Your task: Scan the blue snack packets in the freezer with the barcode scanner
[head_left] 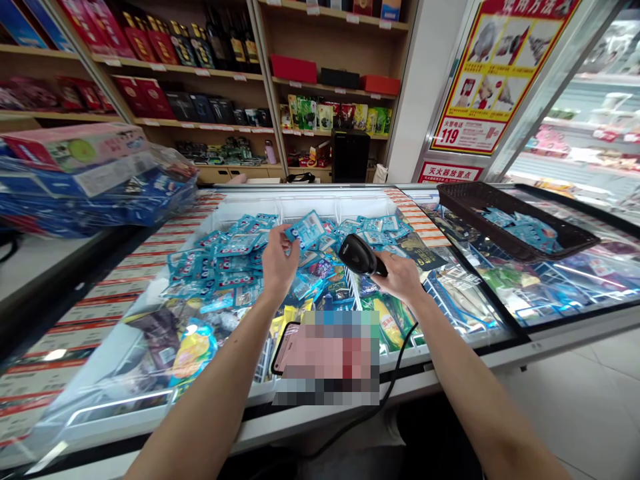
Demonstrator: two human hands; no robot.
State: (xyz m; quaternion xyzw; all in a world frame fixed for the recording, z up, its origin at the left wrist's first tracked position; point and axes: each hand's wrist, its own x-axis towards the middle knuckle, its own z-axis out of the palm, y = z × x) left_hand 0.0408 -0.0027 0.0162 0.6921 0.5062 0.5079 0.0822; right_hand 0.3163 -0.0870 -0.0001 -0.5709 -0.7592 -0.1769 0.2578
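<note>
My left hand (280,261) pinches a small blue packet (307,230) by its left edge, above the glass top of a chest freezer (120,380). My right hand (400,275) is wrapped around the handle of a black barcode scanner (359,255), whose head points left toward the packet. A black cable (397,363) runs down from the scanner past the freezer's front edge. Many similar blue packets (235,247) lie heaped around and behind my left hand. Near the front edge lies a phone (284,347), partly covered by a blurred patch.
A dark brown basket (565,250) with more blue packets stands on the glass to the right. Plastic-wrapped boxes (90,180) are stacked at the left. Shelves (200,70) of boxed goods and bottles line the back. A red and yellow poster (495,80) hangs beyond the freezer.
</note>
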